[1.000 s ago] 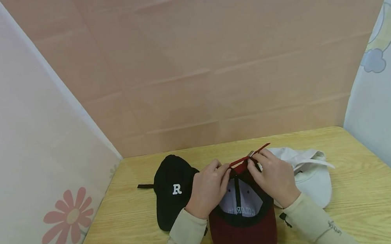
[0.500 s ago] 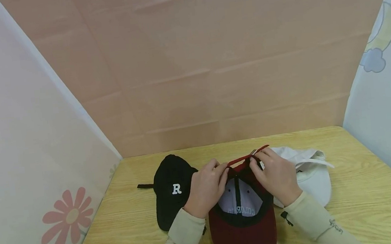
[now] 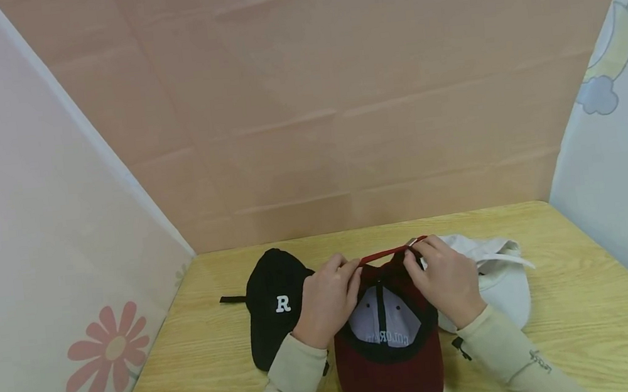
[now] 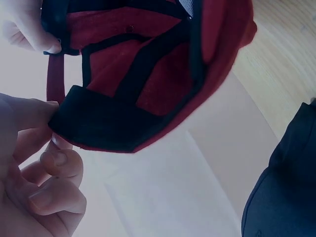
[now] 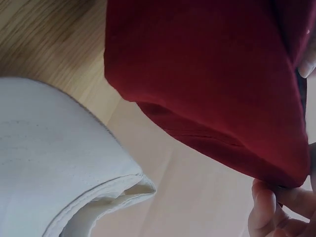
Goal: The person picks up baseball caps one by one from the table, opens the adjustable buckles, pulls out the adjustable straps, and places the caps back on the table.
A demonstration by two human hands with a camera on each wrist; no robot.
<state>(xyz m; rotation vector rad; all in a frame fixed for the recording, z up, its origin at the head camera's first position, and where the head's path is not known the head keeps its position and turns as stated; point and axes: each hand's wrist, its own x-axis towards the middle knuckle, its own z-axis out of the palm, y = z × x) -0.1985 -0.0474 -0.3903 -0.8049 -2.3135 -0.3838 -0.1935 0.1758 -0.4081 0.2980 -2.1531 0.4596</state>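
Observation:
A dark red baseball cap (image 3: 391, 381) lies crown down, brim toward me, its lining and lettering facing up in the head view. Its thin red strap (image 3: 384, 254) spans the back opening. My left hand (image 3: 326, 299) pinches the cap's back edge where the strap begins; in the left wrist view, thumb and finger meet at the dark sweatband (image 4: 98, 118). At the strap's other end, my right hand (image 3: 448, 281) pinches the edge by a metal buckle (image 3: 411, 243). A short strap tail pokes out past the buckle.
To the left lies a black cap (image 3: 272, 326) with a white R, its strap sticking out leftward. A white cap (image 3: 508, 294) sits right of the red one, partly behind my right hand. Patterned side walls and a plain back sheet enclose the wooden table (image 3: 596, 295).
The strap's tail beyond the buckle has become shorter and the stretch between my hands longer. My hands have moved slightly apart, the buckle shifting right with the right hand.

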